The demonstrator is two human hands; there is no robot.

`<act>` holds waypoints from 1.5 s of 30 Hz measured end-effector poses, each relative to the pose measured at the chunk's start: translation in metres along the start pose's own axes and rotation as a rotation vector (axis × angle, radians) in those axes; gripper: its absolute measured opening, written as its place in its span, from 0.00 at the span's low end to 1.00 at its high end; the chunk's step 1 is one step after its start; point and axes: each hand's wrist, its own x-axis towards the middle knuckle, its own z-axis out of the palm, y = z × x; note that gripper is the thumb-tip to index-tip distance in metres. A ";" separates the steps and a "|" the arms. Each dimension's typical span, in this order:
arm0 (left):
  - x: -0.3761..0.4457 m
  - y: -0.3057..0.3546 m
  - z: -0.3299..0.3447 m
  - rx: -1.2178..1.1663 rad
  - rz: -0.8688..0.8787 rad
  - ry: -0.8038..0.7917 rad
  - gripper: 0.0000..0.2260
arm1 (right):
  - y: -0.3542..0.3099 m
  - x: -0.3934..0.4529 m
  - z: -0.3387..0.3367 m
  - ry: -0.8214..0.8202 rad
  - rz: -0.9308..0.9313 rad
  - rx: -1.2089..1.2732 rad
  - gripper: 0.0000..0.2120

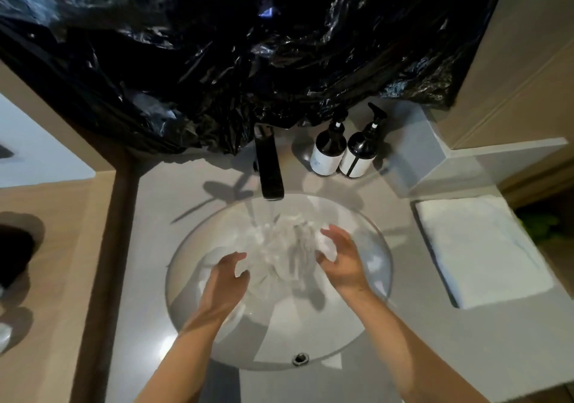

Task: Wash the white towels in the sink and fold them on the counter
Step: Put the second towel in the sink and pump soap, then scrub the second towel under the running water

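A bunched, wet white towel [287, 248] lies in the round sink [380, 278] under water running from the dark faucet [269, 169]. My left hand [225, 281] grips the towel's near left part with curled fingers. My right hand [340, 258] holds a fold of the towel at its right side between thumb and fingers. A second white towel [478, 247] lies folded flat on the counter to the right of the sink.
Two dark pump bottles [343, 150] with white labels stand behind the sink on the grey counter [149, 247]. Black plastic sheeting [248, 45] hangs over the wall above the faucet. A raised ledge [466, 160] sits at the back right.
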 end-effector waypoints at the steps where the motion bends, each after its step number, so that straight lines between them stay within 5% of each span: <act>1: 0.003 -0.006 -0.001 0.066 0.007 0.000 0.21 | -0.001 -0.004 0.010 -0.107 -0.025 -0.008 0.24; 3: 0.011 -0.015 0.001 0.291 0.057 -0.029 0.22 | 0.006 -0.007 0.033 -0.238 -0.140 -0.048 0.31; 6: 0.023 -0.018 0.013 0.539 0.223 -0.080 0.25 | 0.015 0.007 0.064 -0.273 -0.392 -0.418 0.27; 11: 0.038 -0.024 0.047 0.753 0.301 -0.266 0.30 | 0.041 0.027 0.096 -0.444 -0.426 -0.644 0.30; 14: 0.039 -0.022 0.052 0.821 0.426 -0.007 0.31 | 0.055 0.029 0.104 -0.367 -0.407 -0.686 0.32; 17: 0.045 -0.017 0.056 0.917 0.213 -0.415 0.30 | 0.055 0.029 0.114 -0.244 -0.491 -0.669 0.39; 20: 0.060 -0.030 0.067 0.974 0.232 -0.457 0.31 | 0.060 0.033 0.115 -0.222 -0.549 -0.717 0.41; 24: 0.073 -0.021 0.054 0.843 0.346 -0.328 0.24 | 0.041 0.047 0.097 -0.294 -0.456 -0.590 0.20; 27: 0.075 -0.011 0.039 0.760 0.407 -0.283 0.15 | 0.029 0.053 0.078 -0.225 -0.328 -0.284 0.14; 32: 0.044 -0.009 0.024 -0.078 0.225 -0.309 0.11 | 0.015 0.034 0.038 -0.059 -0.092 0.165 0.05; 37: 0.002 0.027 0.020 -0.917 -0.027 -0.410 0.16 | -0.025 0.021 -0.015 0.060 -0.085 0.503 0.05; 40: -0.010 0.049 0.021 -0.969 -0.033 -0.386 0.17 | -0.048 0.016 -0.038 0.079 -0.086 0.560 0.07; 42: -0.015 0.054 0.024 -0.907 0.060 -0.336 0.23 | -0.056 0.014 -0.049 0.036 -0.155 0.457 0.07; 45: -0.016 0.053 0.017 -0.877 0.058 -0.177 0.17 | -0.056 0.014 -0.058 -0.003 -0.250 0.257 0.06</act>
